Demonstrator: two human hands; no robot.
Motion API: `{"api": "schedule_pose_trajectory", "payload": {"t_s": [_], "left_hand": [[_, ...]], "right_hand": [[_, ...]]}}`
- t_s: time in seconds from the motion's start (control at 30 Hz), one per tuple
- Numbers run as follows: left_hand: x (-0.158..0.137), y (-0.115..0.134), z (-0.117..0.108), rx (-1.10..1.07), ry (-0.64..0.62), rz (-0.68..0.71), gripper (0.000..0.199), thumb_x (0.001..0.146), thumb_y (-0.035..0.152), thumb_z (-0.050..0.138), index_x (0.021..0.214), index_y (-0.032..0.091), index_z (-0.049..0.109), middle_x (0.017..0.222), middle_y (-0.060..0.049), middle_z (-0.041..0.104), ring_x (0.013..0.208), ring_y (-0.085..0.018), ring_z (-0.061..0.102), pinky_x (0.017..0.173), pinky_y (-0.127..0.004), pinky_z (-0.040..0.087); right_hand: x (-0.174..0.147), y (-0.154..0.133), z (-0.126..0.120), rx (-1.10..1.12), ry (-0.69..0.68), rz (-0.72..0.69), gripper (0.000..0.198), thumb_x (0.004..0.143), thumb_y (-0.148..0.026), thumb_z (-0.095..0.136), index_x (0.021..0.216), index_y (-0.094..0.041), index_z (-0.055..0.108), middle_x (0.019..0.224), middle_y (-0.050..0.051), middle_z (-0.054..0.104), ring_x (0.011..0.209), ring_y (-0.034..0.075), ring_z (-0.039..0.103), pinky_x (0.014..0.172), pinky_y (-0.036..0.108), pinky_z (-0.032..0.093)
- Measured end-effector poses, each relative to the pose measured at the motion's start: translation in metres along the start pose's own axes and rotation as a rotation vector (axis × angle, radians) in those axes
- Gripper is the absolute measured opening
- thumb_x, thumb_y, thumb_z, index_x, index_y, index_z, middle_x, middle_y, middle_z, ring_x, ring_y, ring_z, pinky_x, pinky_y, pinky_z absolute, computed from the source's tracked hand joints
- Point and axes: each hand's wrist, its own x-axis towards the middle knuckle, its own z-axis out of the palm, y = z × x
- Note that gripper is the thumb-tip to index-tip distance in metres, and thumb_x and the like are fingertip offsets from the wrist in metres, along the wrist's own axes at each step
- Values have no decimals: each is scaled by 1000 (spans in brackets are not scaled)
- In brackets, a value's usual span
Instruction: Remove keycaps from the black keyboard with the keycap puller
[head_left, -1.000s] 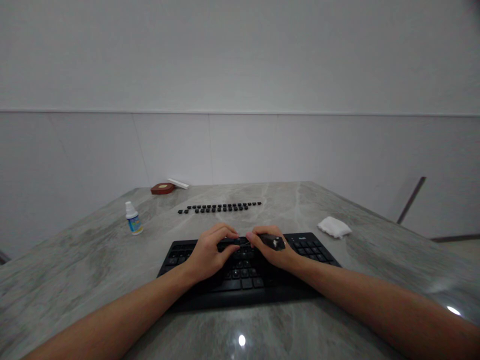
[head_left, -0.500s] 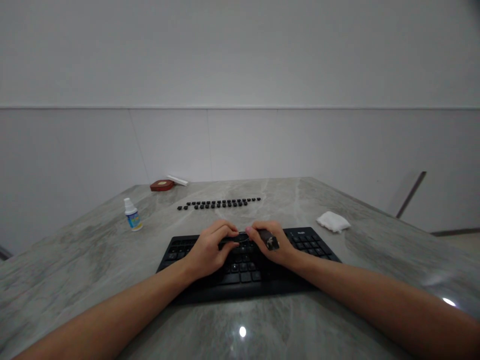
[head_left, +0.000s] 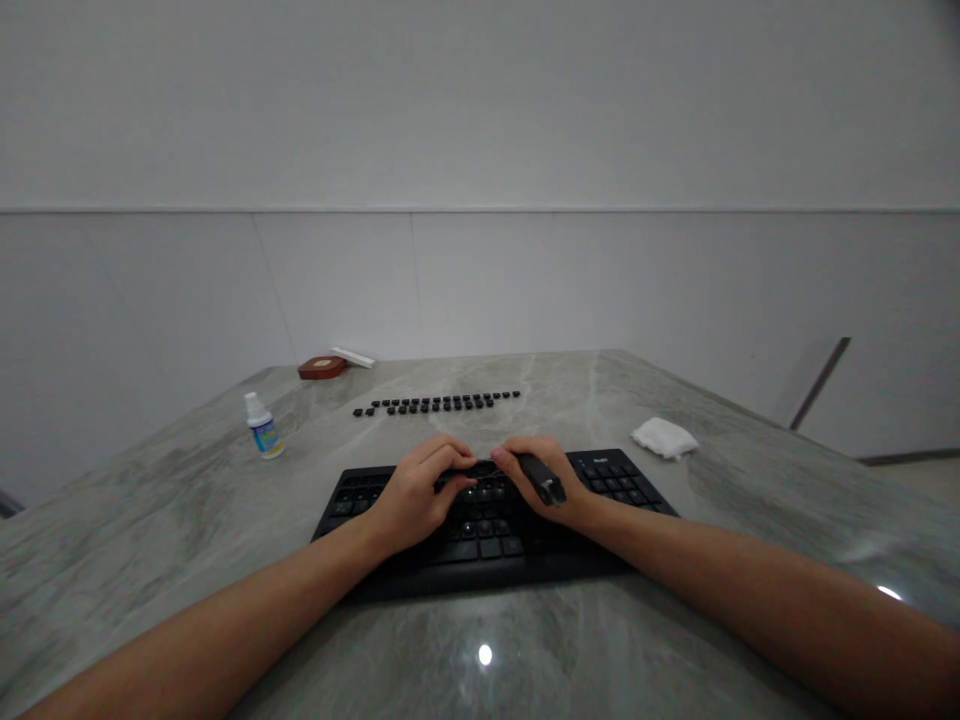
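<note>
A black keyboard (head_left: 487, 550) lies in front of me, with some of its middle keys bare of caps. My right hand (head_left: 551, 485) is closed round the dark handle of a keycap puller (head_left: 543, 478), whose far end reaches the upper middle keys. Opposite it, my left hand (head_left: 424, 495) rests over the left half of the keyboard. Its thumb and index finger are bent in a pinch beside the puller's tip; what lies between them is too small and dark to name. Beyond the keyboard, several loose black keycaps (head_left: 436, 405) stand in two rows.
A white spray bottle (head_left: 264, 430) with a blue label stands at the left. At the right lies a folded white cloth or tissue (head_left: 665, 438). A reddish-brown box (head_left: 322, 368) and a white strip (head_left: 353, 357) sit at the back left of the marbled table (head_left: 585, 650).
The puller's handle has turned slightly in my right hand, its near end a little to the right and lower. The left hand has barely moved. The whole view has shifted slightly.
</note>
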Motion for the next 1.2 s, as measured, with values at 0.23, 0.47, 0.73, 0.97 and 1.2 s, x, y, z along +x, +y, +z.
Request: {"api": "schedule_pose_trajectory", "payload": {"t_s": [0.23,0.47,0.73,0.97,1.2], "left_hand": [[-1,-2,0,-11,9,-22,9,86,11,59,94,16,58,93,-4,61,87,-15,60,79,-29,50],[1,0,-2,-12,23,-30,7,86,12,61,91,16,57,90,-4,60,83,-14,59,76,-27,49],[-1,-1,-1,37,19,13,6,87,14,59,92,16,57,90,-4,60,85,-15,60,77,-28,51],[1,1,1,120,-16,24,4,88,15,58,90,15,55,84,-5,58,80,-17,57,72,-30,49],[-1,3,1,163,-65,37,2,90,17,55,90,16,54,80,-4,54,76,-16,54,69,-29,47]], "right_hand": [[1,2,0,-14,-13,15,40,91,-36,47,56,-17,45,53,-3,41,52,9,40,53,23,32],[1,-3,-1,6,-17,52,39,91,-37,46,59,-17,51,54,-2,45,53,10,42,54,23,34],[-1,3,3,-86,15,4,45,92,-37,47,52,-17,39,49,-4,36,48,7,33,49,22,26],[-4,-1,4,-251,70,-140,39,92,-28,46,55,-18,39,51,-3,41,48,8,36,51,23,27],[-5,-3,3,-313,86,-215,36,93,-25,43,57,-18,43,52,-2,45,49,9,40,52,24,28]]}}
